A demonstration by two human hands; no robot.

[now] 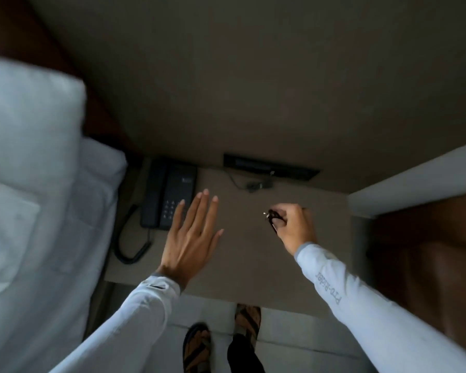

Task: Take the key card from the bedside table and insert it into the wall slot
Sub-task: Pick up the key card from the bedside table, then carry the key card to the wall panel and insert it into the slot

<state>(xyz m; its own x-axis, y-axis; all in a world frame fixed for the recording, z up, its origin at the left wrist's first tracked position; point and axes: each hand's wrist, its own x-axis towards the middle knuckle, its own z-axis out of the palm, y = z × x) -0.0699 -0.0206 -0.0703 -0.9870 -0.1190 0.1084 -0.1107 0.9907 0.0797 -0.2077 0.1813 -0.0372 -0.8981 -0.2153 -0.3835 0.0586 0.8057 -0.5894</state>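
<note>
Head view is showing the person standing at the bedside table [242,254], looking straight down on both hands. The right hand [293,224] is curling shut over the table's right half, its fingers [280,223] pinching a small dark thing that is carrying a bit of bright metal at its tip; in this dim, blurred frame it is probably the key card [272,217] on a ring or fob, though its flat face is not showing. It is sitting in the fingertips, lifted clear of the tabletop or just leaving it; which of the two I cannot tell. The left hand [194,232] is hovering flat with fingers spread, holding nothing, partly over the telephone [167,192] at the table's left.

A card of this kind is likely handling as a light, thin, stiff plate with a slick face, so it is asking for a pinch on the edges or on one short end, leaving the other end free to lead into the slot. A dangling ring would be swinging and shifting the balance, so gripping close to the card body seems wiser. The dark panel [269,166] on the wall behind the table may be a socket strip; the slot itself is not identifiable here.
</note>
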